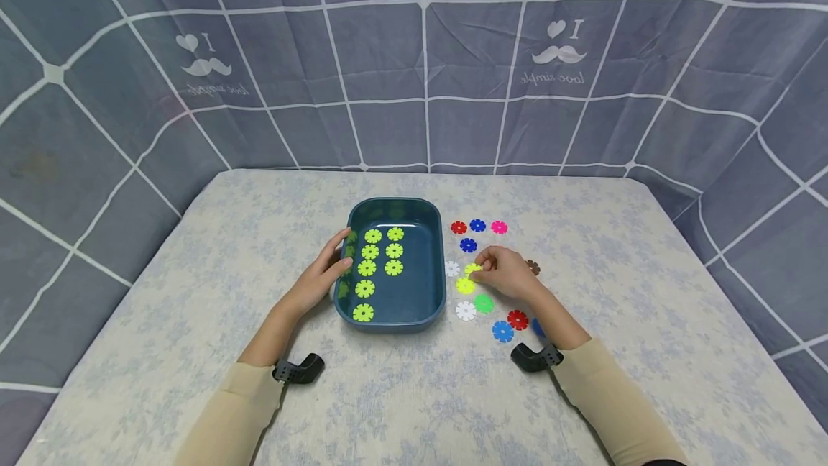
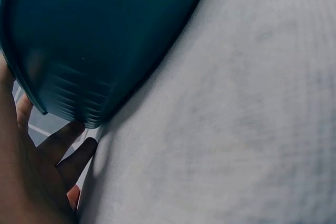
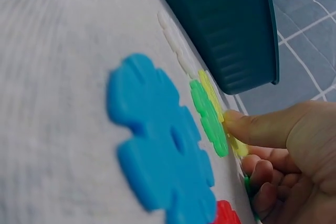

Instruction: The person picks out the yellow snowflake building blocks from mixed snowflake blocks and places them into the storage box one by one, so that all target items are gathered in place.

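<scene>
A dark teal tray (image 1: 417, 279) stands on the table, with several yellow-green interlocking discs (image 1: 365, 288) laid in two columns inside it. My left hand (image 1: 318, 277) holds the tray's left wall, thumb over the rim; in the left wrist view its other fingers (image 2: 62, 142) lie along the outside. To the tray's right, my right hand (image 1: 511, 275) pinches a yellow interlocking disc (image 1: 474, 269) between thumb and fingers, low at the table. Another yellow disc (image 1: 465, 285) lies just in front of it. In the right wrist view the fingers partly hide the pinched disc (image 3: 240, 147).
Around the right hand lie white (image 1: 466, 311), green (image 1: 484, 303), red (image 1: 517, 320) and light blue discs (image 1: 503, 331). Farther back are red (image 1: 458, 228), dark blue (image 1: 477, 225) and pink discs (image 1: 499, 229). A brown disc (image 1: 533, 267) is partly hidden behind the hand. A tile-patterned curtain (image 1: 388, 78) surrounds the table.
</scene>
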A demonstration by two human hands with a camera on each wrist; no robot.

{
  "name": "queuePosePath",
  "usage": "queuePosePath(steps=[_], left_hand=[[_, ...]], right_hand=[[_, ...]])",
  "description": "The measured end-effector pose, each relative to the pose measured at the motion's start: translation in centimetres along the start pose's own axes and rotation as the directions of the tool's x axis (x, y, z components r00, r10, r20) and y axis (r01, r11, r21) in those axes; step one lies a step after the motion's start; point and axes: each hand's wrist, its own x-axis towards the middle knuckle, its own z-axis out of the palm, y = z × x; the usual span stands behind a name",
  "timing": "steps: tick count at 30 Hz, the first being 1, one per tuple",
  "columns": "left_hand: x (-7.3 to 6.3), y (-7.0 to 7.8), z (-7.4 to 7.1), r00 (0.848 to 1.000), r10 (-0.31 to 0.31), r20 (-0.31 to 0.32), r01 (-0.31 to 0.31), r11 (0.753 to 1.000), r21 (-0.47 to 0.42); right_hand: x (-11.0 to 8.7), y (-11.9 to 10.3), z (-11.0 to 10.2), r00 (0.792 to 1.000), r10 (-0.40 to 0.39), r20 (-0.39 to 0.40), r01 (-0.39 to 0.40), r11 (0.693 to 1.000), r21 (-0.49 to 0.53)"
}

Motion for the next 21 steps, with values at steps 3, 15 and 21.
queuePosePath(steps=[3, 15, 21], left_hand=[[-0.03, -0.07, -0.01, 1.0, 0.003, 0.002, -0.003, 1.0, -0.002], [-0.15, -0.07, 0.04, 1.0, -0.003, -0.004, 0.004, 1.0, 0.021], [-0.16, 0.07, 0.07, 1.0, -0.018, -0.012, 0.019, 0.999, 0.032]], right_hand=[[-0.06, 0.07, 0.07, 1.0, -0.018, -0.01, 0.018, 1.0, -0.002], [-0.2, 0.41, 0.09, 0.997, -0.057, -0.053, 0.061, 0.993, 0.097], [-0.25, 0.37, -0.49, 0.999, -0.021, -0.048, 0.03, 0.978, 0.209]])
